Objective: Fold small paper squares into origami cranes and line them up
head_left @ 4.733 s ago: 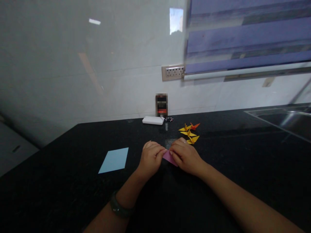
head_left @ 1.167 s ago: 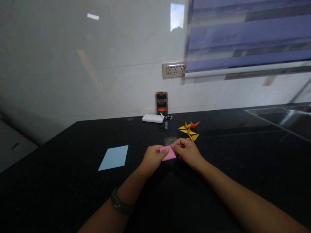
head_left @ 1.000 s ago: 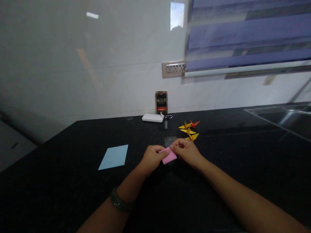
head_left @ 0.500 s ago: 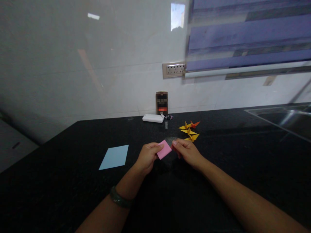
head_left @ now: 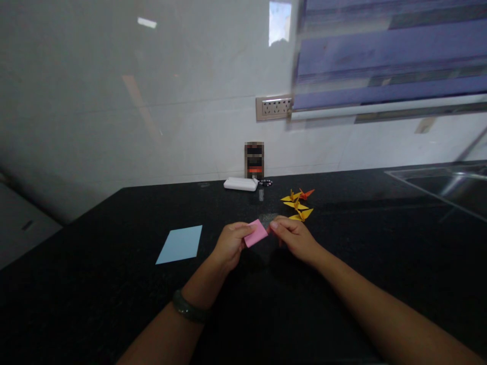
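A small folded square of pink paper (head_left: 256,234) is pinched at its left side by my left hand (head_left: 231,244), the thumb lying on top. The paper is held tilted above the dark counter. My right hand (head_left: 292,235) is closed, with its fingertips at the paper's right corner; whether that corner lies between them is hidden. A flat light-blue paper sheet (head_left: 180,245) lies on the counter left of my left hand. Behind my right hand stand folded paper cranes: several yellow ones, such as the nearest yellow crane (head_left: 303,215), and an orange crane (head_left: 305,194).
The dark counter (head_left: 106,284) runs to a tiled wall. A white oblong case (head_left: 241,184) with a beaded strap (head_left: 265,182) lies at the back, before a blurred-out upright object (head_left: 254,159). A sink (head_left: 445,180) is at the far right, a socket panel (head_left: 274,107) on the wall.
The pink paper has tipped a little in my left hand and looks narrower. My right fingertips stay by its right corner. The whole view has shifted slightly.
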Demonstrator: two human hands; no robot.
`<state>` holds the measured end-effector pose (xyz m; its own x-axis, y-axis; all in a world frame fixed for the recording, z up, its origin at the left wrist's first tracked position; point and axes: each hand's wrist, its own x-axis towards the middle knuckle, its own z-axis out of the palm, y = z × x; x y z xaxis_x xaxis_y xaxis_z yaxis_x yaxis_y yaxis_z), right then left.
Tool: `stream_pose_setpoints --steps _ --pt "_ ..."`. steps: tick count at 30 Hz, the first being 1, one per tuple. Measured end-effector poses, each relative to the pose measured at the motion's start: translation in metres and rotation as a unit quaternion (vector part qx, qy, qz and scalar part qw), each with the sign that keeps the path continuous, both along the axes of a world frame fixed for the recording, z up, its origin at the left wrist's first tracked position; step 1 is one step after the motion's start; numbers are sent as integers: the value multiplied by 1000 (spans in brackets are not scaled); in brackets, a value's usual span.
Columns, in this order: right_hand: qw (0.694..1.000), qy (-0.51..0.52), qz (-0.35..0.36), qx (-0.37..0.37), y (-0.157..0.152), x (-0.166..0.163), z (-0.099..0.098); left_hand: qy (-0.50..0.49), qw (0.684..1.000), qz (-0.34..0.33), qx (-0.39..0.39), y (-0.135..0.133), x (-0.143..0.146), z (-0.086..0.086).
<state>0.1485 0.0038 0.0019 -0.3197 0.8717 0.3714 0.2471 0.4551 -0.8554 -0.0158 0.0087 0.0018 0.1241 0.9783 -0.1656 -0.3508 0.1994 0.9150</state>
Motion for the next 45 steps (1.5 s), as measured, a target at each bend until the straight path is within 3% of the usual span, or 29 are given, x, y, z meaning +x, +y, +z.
stream_pose_setpoints --steps 11,17,28,33,40,45 --pt "1000 4 12 15 -1 -1 0 16 1000 -23 -9 1 -1 -3" --pt "995 60 16 -76 2 -1 -5 15 1000 -18 -11 1 -1 -2" --pt "978 124 39 -163 1 -4 -6 22 1000 -3 -8 4 -2 -7" --pt "976 118 48 -175 2 -5 -7 71 997 20 27 3 0 -10" --pt "960 151 -21 -236 0 -11 -6 155 983 34 98 0 1 -7" --pt "962 113 -2 -248 -2 -13 -8 205 967 30 145 -2 3 -6"
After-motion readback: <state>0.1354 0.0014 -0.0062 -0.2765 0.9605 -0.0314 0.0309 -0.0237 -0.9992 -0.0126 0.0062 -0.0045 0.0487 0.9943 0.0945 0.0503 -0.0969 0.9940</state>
